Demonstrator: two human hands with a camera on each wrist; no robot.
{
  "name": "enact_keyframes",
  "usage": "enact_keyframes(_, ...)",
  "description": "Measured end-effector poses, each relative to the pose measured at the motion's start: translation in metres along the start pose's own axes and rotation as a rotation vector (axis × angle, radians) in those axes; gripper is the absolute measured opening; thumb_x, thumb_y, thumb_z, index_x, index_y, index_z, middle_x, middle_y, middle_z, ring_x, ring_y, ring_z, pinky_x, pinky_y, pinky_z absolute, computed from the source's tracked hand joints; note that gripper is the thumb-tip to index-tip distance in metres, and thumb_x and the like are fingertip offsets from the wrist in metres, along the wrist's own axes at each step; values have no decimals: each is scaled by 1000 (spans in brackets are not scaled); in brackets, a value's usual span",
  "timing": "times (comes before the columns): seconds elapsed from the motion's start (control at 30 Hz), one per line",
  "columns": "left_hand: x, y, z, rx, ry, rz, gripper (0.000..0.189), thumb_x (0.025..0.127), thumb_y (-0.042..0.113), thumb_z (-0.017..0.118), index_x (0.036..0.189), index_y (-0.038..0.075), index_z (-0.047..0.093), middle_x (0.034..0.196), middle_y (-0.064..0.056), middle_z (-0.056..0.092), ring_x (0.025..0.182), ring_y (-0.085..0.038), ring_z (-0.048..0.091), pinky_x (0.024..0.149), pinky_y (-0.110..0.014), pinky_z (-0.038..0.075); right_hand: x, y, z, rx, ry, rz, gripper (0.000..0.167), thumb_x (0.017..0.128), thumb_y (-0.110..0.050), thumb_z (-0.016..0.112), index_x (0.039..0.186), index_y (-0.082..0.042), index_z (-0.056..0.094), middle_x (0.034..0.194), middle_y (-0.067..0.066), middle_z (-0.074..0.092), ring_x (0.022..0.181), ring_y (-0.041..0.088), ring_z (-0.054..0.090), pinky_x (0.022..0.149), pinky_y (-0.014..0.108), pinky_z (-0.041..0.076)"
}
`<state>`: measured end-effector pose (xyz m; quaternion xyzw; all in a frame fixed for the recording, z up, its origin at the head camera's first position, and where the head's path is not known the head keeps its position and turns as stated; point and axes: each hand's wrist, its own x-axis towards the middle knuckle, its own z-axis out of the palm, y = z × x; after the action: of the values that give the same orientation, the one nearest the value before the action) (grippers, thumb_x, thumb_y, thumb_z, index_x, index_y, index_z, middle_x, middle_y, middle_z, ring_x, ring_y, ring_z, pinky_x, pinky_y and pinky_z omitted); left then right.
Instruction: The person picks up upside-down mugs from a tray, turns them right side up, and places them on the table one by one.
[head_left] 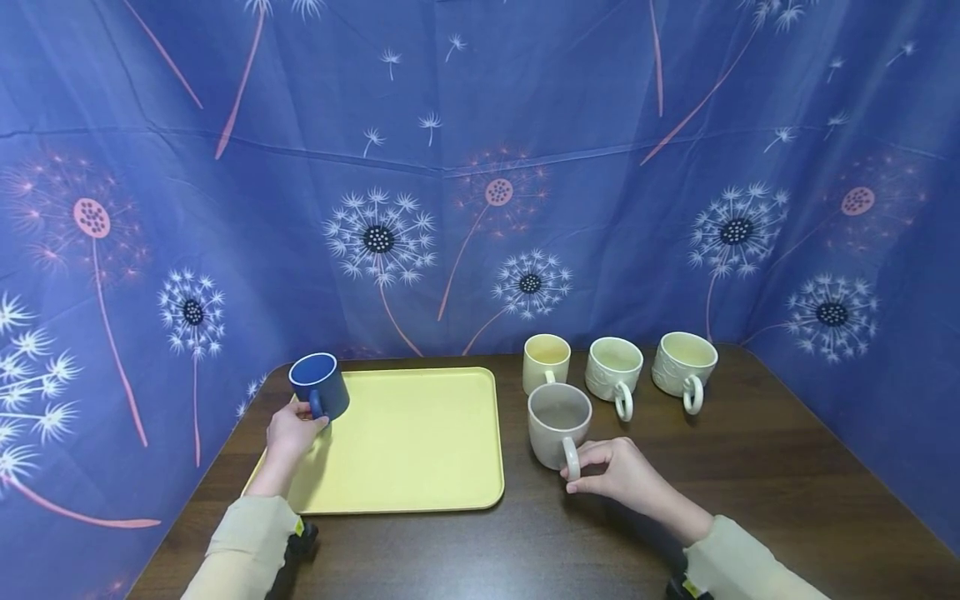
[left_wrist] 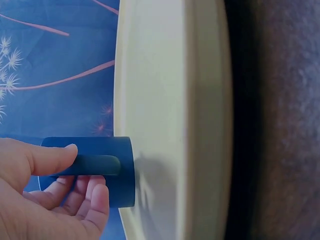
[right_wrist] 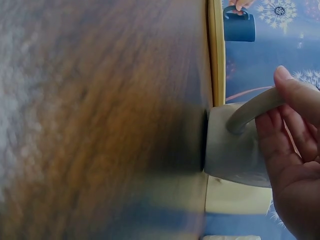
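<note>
At the far left corner of the yellow tray (head_left: 412,450), my left hand (head_left: 291,437) pinches the handle of a dark blue mug (head_left: 333,398). In the left wrist view, the thumb lies on one side of that mug's handle (left_wrist: 100,165) and the fingers curl on the other. My right hand (head_left: 618,475) grips the handle of a grey mug (head_left: 551,442), which stands upright just right of the tray. The right wrist view shows thumb and fingers around the grey handle (right_wrist: 250,112), with the mug's base close over the table.
Behind the grey mug stands a pale yellow mug (head_left: 534,375). Two pale green mugs, one nearer (head_left: 606,382) and one farther right (head_left: 670,372), have handles toward me. The brown wooden table (head_left: 795,467) ends against a blue dandelion-print cloth (head_left: 600,208).
</note>
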<state>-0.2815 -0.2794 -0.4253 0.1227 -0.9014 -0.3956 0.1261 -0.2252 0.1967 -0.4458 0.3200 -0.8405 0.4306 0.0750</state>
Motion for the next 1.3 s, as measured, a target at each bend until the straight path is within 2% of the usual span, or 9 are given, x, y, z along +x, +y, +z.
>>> enact_keyframes(0.2,2,-3,1,-18,-6,16,32,82,7,65,106,-14,57,101,-28,64,95,-43,58,90,-53,37,-1,3,-2,-13,-29,-19,17,68,-12,83,84,-11,76,83,-7,72,86,11,67,78,17,47)
enact_keyframes(0.33,3,-4,-1,-7,5,35,30,86,10,64,104,-13,60,98,-27,66,92,-42,60,85,-50,40,0,1,-3,-34,-46,-11,17,69,-11,82,84,-12,75,84,-8,72,86,7,66,78,20,49)
enact_keyframes(0.53,5,-4,-3,16,-17,42,31,90,14,61,106,-13,61,96,-28,65,90,-41,60,78,-46,42,-2,-3,-3,-48,-60,10,18,69,-8,81,85,-12,74,86,-10,71,86,3,64,77,22,50)
enact_keyframes(0.73,6,-3,-4,21,-25,27,31,90,14,61,105,-14,60,95,-28,65,88,-39,60,76,-44,44,-2,-6,-5,-101,-72,10,18,71,-9,80,87,-13,73,87,-11,70,87,1,62,77,24,50)
enact_keyframes(0.97,6,-6,-5,32,12,27,27,89,14,63,99,-11,64,89,-25,67,83,-36,60,69,-36,42,-5,-10,-9,-125,-55,-27,18,74,-9,79,90,-14,72,88,-7,72,88,4,64,78,26,52)
enact_keyframes(1.3,4,-5,-5,48,33,70,22,86,13,66,92,-9,67,80,-20,68,77,-32,61,66,-36,41,-8,-18,-18,-127,-32,-8,15,76,-15,78,89,-17,71,85,-8,71,84,3,64,75,26,53)
